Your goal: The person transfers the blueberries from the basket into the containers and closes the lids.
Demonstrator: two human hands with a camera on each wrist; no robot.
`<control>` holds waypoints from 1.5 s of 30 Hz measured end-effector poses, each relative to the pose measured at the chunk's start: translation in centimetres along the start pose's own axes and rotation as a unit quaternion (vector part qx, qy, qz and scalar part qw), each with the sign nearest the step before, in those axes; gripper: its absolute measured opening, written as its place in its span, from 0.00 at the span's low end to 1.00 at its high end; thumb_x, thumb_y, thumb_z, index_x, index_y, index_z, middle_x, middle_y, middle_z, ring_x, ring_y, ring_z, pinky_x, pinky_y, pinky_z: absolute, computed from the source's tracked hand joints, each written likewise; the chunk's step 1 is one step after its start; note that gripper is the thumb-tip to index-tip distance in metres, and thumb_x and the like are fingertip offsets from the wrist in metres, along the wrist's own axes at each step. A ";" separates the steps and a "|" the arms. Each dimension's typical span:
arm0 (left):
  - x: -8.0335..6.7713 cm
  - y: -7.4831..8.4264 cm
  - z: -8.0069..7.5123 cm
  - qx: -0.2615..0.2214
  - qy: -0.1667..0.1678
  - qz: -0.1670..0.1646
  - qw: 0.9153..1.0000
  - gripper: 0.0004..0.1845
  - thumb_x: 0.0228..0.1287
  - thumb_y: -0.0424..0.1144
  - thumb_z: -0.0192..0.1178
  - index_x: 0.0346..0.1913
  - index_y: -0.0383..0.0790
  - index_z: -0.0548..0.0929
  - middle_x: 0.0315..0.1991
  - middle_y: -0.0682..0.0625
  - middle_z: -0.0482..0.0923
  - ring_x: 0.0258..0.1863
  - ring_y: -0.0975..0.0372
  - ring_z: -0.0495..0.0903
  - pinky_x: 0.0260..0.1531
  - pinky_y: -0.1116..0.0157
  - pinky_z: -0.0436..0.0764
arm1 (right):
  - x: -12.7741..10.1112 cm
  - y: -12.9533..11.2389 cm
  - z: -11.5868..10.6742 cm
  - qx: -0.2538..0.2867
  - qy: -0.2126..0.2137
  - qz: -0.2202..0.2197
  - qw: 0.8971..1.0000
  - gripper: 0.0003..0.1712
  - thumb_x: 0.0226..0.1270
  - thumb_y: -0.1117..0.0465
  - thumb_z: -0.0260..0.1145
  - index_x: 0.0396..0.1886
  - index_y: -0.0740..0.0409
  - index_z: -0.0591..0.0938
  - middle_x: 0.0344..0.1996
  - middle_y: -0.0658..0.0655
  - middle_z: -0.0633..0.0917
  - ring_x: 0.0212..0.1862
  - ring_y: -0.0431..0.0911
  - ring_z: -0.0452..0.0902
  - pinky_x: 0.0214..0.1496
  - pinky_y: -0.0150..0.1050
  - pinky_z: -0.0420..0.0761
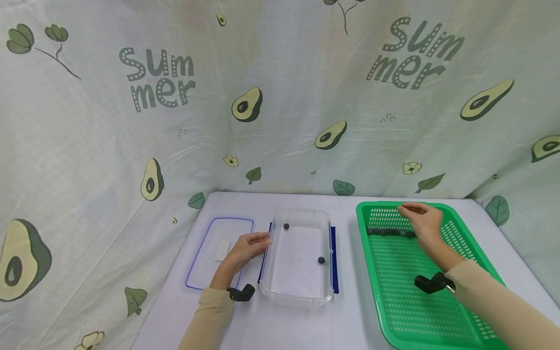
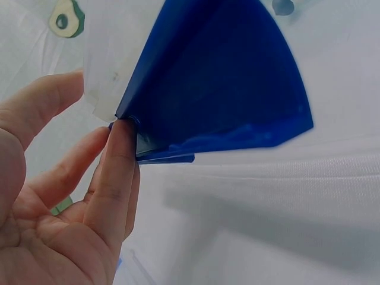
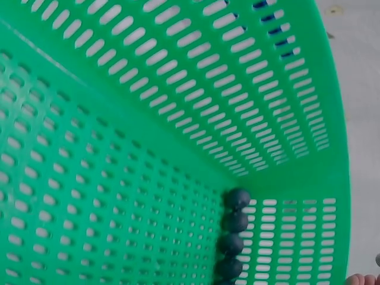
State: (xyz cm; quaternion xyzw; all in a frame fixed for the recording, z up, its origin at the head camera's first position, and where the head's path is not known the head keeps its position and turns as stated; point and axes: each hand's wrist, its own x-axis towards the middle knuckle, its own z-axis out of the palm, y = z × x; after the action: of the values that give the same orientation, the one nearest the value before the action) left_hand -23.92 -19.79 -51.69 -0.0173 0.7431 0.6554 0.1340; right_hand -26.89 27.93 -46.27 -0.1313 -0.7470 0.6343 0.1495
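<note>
— Where is the right hand [image 1: 423, 222]?

— Above the far end of the green basket [image 1: 474, 250], which stands on the white surface [image 1: 271, 330] at the right. A row of dark berries [image 1: 391, 232] lies along the basket's far wall, just beside and partly under the hand.

— And its grip?

— Fingers loosely bent and pointing left over the row. Whether they pinch a berry cannot be told from the head view; the right wrist view shows only the berries [image 3: 233, 234] stacked in the basket's corner [image 3: 178, 119] and a sliver of fingertip at the lower edge.

— The left hand [image 1: 246, 249]?

— It rests against the left side of the clear container [image 1: 300, 293], between that and the clear lid [image 1: 205, 272] lying flat to the left. The grip is spread, fingers straight; in the left wrist view a fingertip [image 2: 122, 133] touches the blue clasp [image 2: 219, 83] on the container's side.

— What is inside the container?

— Two dark berries [image 1: 321, 260], well apart: one near the far left corner, one toward the right wall.
</note>
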 end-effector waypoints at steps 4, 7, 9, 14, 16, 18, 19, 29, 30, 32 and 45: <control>-0.1 0.0 0.0 -0.001 -0.002 0.000 1.000 0.25 0.65 0.38 0.69 0.61 0.30 0.79 0.47 0.45 0.82 0.48 0.60 0.82 0.53 0.64 0.82 | 0.5 0.7 -0.6 -0.025 0.011 0.000 1.000 0.18 0.63 0.63 0.73 0.49 0.71 0.84 0.24 0.34 0.83 0.31 0.29 0.78 0.33 0.23 0.80; -0.2 0.1 0.0 -0.004 -0.004 -0.001 1.000 0.25 0.65 0.38 0.69 0.62 0.30 0.78 0.48 0.45 0.82 0.48 0.60 0.82 0.53 0.64 0.82 | 0.8 1.4 -1.0 -0.048 0.016 0.000 0.999 0.22 0.65 0.63 0.72 0.53 0.74 0.81 0.24 0.32 0.81 0.31 0.28 0.77 0.33 0.23 0.80; -0.2 0.1 0.0 -0.009 -0.006 -0.001 1.000 0.26 0.65 0.37 0.68 0.62 0.29 0.78 0.48 0.45 0.82 0.48 0.61 0.81 0.53 0.65 0.82 | 0.9 1.8 -1.2 -0.071 0.021 0.001 0.997 0.23 0.66 0.63 0.71 0.54 0.74 0.80 0.24 0.30 0.79 0.30 0.26 0.76 0.33 0.23 0.80; 0.0 0.0 0.0 -0.013 -0.010 0.002 1.000 0.26 0.65 0.37 0.68 0.63 0.29 0.77 0.48 0.45 0.81 0.48 0.61 0.81 0.52 0.65 0.82 | 0.7 3.0 -1.8 -0.132 0.030 0.000 0.991 0.22 0.67 0.62 0.69 0.55 0.74 0.81 0.26 0.30 0.76 0.29 0.23 0.72 0.31 0.19 0.77; 0.0 0.1 -0.1 -0.010 -0.009 0.003 1.000 0.25 0.65 0.37 0.68 0.62 0.29 0.78 0.48 0.45 0.82 0.48 0.61 0.81 0.52 0.66 0.82 | 0.6 3.4 -1.9 -0.146 0.034 -0.001 0.989 0.21 0.68 0.62 0.69 0.55 0.73 0.81 0.27 0.32 0.76 0.28 0.22 0.71 0.30 0.18 0.76; 0.0 0.1 -0.1 -0.005 -0.009 0.006 1.000 0.25 0.65 0.37 0.69 0.62 0.29 0.78 0.48 0.45 0.82 0.48 0.60 0.82 0.52 0.66 0.82 | 0.6 3.8 -2.1 -0.155 0.040 -0.001 0.987 0.21 0.67 0.63 0.69 0.54 0.73 0.81 0.28 0.36 0.79 0.27 0.21 0.70 0.29 0.18 0.75; 0.0 0.1 -0.1 -0.005 -0.008 0.005 1.000 0.25 0.65 0.37 0.69 0.62 0.30 0.78 0.48 0.45 0.82 0.48 0.60 0.82 0.52 0.66 0.82 | 0.7 4.0 -2.2 -0.164 0.044 -0.003 0.986 0.20 0.67 0.63 0.69 0.54 0.73 0.82 0.29 0.40 0.81 0.27 0.20 0.70 0.29 0.17 0.75; 0.2 0.2 0.0 -0.010 -0.011 0.003 1.000 0.26 0.65 0.37 0.68 0.63 0.29 0.77 0.49 0.45 0.82 0.49 0.60 0.81 0.53 0.66 0.82 | 1.0 6.5 -2.4 -0.236 0.063 -0.009 0.970 0.16 0.72 0.65 0.62 0.52 0.74 0.82 0.49 0.73 0.83 0.27 0.22 0.63 0.26 0.19 0.69; 0.2 0.2 0.0 -0.011 -0.012 0.003 1.000 0.26 0.65 0.37 0.68 0.63 0.29 0.77 0.49 0.45 0.82 0.50 0.60 0.81 0.53 0.66 0.82 | 1.0 6.6 -2.4 -0.237 0.065 -0.012 0.969 0.16 0.71 0.66 0.62 0.51 0.75 0.82 0.48 0.74 0.83 0.28 0.23 0.63 0.25 0.19 0.68; 0.2 0.3 0.0 -0.014 -0.013 0.003 1.000 0.26 0.65 0.38 0.68 0.63 0.29 0.77 0.49 0.45 0.81 0.50 0.60 0.81 0.53 0.66 0.81 | 1.0 6.9 -2.5 -0.242 0.068 -0.018 0.968 0.15 0.70 0.67 0.63 0.50 0.76 0.82 0.46 0.75 0.83 0.28 0.25 0.65 0.26 0.21 0.68; -0.2 0.1 -0.1 -0.027 -0.019 0.000 0.999 0.27 0.65 0.37 0.68 0.64 0.27 0.76 0.49 0.44 0.81 0.49 0.60 0.81 0.54 0.65 0.81 | 0.7 8.4 -2.0 -0.258 0.087 -0.017 0.962 0.13 0.68 0.70 0.65 0.47 0.78 0.82 0.41 0.76 0.84 0.33 0.54 0.79 0.51 0.55 0.77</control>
State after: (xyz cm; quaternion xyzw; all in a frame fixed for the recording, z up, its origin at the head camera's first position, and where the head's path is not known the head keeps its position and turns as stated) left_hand -23.81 -19.88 -51.52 -0.0086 0.7226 0.6753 0.1475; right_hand -26.72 31.38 -54.20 -0.2072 -0.8714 0.4037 0.1863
